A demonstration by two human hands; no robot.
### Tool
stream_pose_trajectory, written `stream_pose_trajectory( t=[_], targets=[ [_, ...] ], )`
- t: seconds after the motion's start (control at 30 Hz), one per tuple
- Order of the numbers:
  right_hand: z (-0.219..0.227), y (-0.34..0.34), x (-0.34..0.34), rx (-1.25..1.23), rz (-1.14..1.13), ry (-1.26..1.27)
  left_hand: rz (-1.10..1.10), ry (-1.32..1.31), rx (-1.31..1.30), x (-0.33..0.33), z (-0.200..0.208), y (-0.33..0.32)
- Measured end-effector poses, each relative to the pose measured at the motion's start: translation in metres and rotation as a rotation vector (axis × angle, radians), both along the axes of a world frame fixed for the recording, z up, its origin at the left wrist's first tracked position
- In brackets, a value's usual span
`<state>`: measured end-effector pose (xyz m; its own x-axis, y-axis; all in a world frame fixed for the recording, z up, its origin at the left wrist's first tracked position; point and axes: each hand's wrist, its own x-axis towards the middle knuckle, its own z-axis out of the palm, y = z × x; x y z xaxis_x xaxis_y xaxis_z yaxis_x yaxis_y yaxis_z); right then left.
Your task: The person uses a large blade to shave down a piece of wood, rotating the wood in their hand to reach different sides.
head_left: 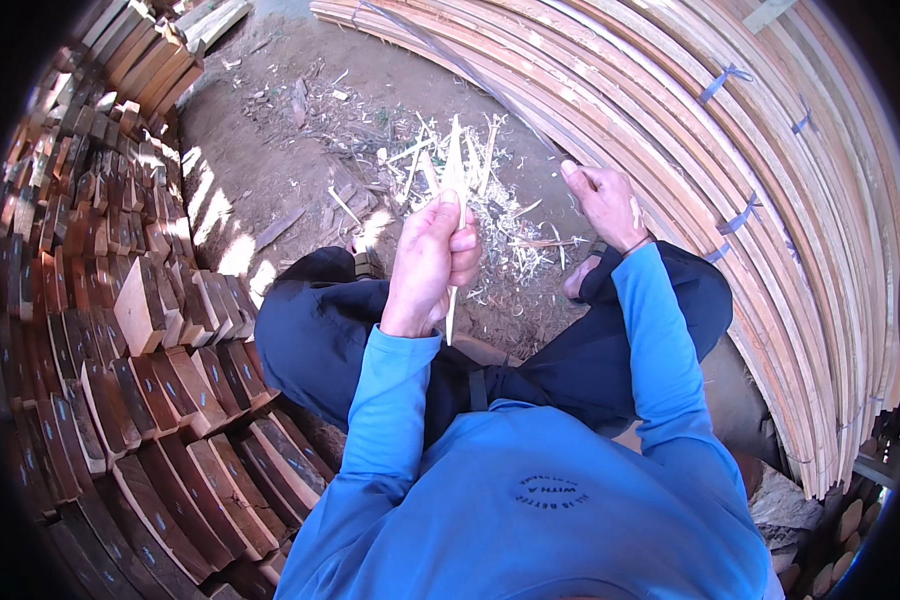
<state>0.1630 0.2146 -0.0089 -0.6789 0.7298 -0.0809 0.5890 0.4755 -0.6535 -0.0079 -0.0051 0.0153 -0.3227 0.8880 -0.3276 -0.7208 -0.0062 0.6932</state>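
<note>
My left hand is closed around a thin, pale wooden stick, held upright in front of my lap. Its pointed lower end comes out below the fist, and its upper part rises over the wood shavings. To the right, my right hand is above my right knee, its fingers curled and the thumb side toward the shavings. Whatever it holds, if anything, is hidden. On the ground beyond my hands lies a heap of pale wood shavings with several longer splinters.
Stacked short wooden blocks rise close on my left. Long planks, tied with blue strips, curve along the right. A long dark strip runs beside them. My legs are bent on the dirt floor.
</note>
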Motion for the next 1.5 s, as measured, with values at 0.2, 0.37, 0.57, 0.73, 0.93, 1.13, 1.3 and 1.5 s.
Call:
stream_pose_trajectory(
  t=[0.2, 0.37, 0.57, 0.73, 0.93, 1.13, 1.3, 1.5],
  targets=[
    [0.006, -0.033, 0.032, 0.031, 0.227, 0.077, -0.009, -0.299, 0.095, -0.007, 0.000, -0.002],
    [0.022, -0.045, 0.052, -0.023, 0.330, 0.066, -0.127, -0.598, 0.286, -0.016, -0.008, -0.008],
    [0.023, -0.042, 0.057, 0.091, 0.275, 0.067, -0.278, -0.742, 0.413, -0.015, -0.008, -0.008],
    [0.015, -0.029, 0.037, 0.246, 0.216, 0.041, -0.305, -0.848, 0.476, -0.012, -0.011, -0.003],
    [0.007, -0.010, -0.003, 0.126, 0.019, 0.087, -0.420, -0.807, 0.536, -0.003, -0.002, -0.005],
    [0.021, -0.017, 0.007, 0.056, 0.081, 0.192, -0.307, -0.804, 0.537, -0.007, -0.001, -0.007],
    [0.037, -0.035, 0.033, 0.170, 0.199, 0.107, -0.211, -0.758, 0.463, -0.002, 0.004, -0.004],
    [0.069, -0.054, 0.052, 0.160, 0.251, -0.001, -0.227, -0.739, 0.389, -0.006, -0.001, -0.004]
  ],
)
